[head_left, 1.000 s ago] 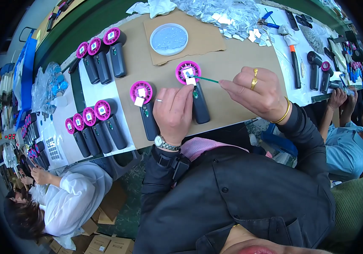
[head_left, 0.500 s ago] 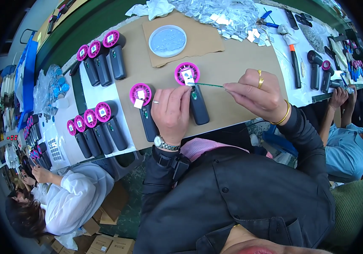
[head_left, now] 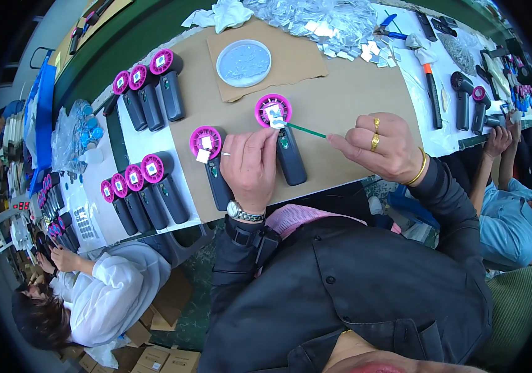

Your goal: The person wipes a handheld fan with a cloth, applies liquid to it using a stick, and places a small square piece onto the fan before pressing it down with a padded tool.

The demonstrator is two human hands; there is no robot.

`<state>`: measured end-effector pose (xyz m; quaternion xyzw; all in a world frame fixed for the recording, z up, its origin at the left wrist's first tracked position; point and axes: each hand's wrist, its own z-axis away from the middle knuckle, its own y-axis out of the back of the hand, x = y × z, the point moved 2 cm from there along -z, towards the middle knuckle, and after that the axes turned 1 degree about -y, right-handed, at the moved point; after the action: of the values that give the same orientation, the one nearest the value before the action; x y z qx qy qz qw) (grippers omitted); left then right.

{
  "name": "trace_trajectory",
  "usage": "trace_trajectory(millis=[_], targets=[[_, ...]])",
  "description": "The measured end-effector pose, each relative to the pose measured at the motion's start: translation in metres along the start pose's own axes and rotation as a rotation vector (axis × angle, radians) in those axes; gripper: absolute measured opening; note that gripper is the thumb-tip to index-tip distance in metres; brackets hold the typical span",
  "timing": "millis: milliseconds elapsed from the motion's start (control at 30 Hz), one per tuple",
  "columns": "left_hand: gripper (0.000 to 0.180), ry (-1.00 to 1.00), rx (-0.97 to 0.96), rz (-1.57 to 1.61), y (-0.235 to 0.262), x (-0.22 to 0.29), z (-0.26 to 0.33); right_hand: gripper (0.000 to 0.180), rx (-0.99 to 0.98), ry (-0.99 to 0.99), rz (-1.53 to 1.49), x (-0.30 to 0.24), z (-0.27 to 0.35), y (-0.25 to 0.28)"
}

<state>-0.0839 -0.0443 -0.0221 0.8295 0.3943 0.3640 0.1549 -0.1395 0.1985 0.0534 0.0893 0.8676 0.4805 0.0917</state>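
My left hand [head_left: 250, 166] pinches a small white square piece [head_left: 276, 118] at the pink round head of a dark grey handheld fan [head_left: 292, 163]. The fan lies on the brown board in front of me. Between its thumb and fingers, my right hand [head_left: 382, 147] grips a thin green stick [head_left: 307, 130]. The stick's far tip meets the white piece, which bears a bluish-grey smear. Just left of my left hand lies a second pink-headed fan [head_left: 217, 185], partly covered by that hand. Another white square [head_left: 203, 155] rests at the lower edge of its head.
A shallow round dish [head_left: 244, 85] of bluish gel sits on cardboard [head_left: 306, 67] behind the fans. Small clear and white squares [head_left: 322, 25] are heaped at the back. Several fans [head_left: 171, 96] stand in rows leftward. An orange-necked tool [head_left: 431, 90] lies rightward. Co-workers sit on both sides.
My right hand has shifted slightly down, and its fingers have turned over, with the green stick now slanting down toward them. My left hand stays at the white square.
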Motion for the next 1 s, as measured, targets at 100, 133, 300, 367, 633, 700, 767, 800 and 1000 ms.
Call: trace_trajectory(millis=[100, 133, 300, 367, 633, 700, 767, 800, 1000], targets=[[0.022, 0.009, -0.003, -0.008, 0.002, -0.001, 0.000, 0.029, 0.028, -0.041, -0.017, -0.001, 0.004, -0.001], [0.022, 0.006, -0.003, -0.005, 0.002, -0.001, 0.000, 0.026, 0.043, -0.060, -0.028, -0.002, 0.005, -0.002], [0.023, 0.010, 0.000, 0.019, 0.013, 0.004, -0.001, 0.015, 0.229, -0.480, -0.375, 0.002, 0.003, -0.009], [0.024, 0.012, 0.000, 0.036, 0.021, 0.005, 0.000, 0.012, 0.287, -0.916, -0.506, 0.015, 0.000, -0.010], [0.037, 0.258, 0.086, -0.285, 0.081, -0.023, 0.011, 0.026, 0.254, -1.097, -0.591, 0.077, -0.038, -0.048], [0.038, 0.215, 0.023, -0.352, 0.081, -0.030, 0.016, 0.026, 0.224, -1.140, -0.625, 0.089, -0.046, -0.061], [0.037, 0.227, 0.024, -0.319, 0.080, -0.036, 0.021, 0.026, 0.152, -1.230, -0.698, 0.096, -0.050, -0.071], [0.037, 0.241, 0.024, -0.288, 0.078, -0.038, 0.023, 0.026, 0.153, -1.231, -0.694, 0.097, -0.051, -0.074], [0.035, 0.328, 0.030, -0.164, 0.079, -0.044, 0.023, 0.023, 0.139, -1.359, -0.757, 0.101, -0.054, -0.082]])
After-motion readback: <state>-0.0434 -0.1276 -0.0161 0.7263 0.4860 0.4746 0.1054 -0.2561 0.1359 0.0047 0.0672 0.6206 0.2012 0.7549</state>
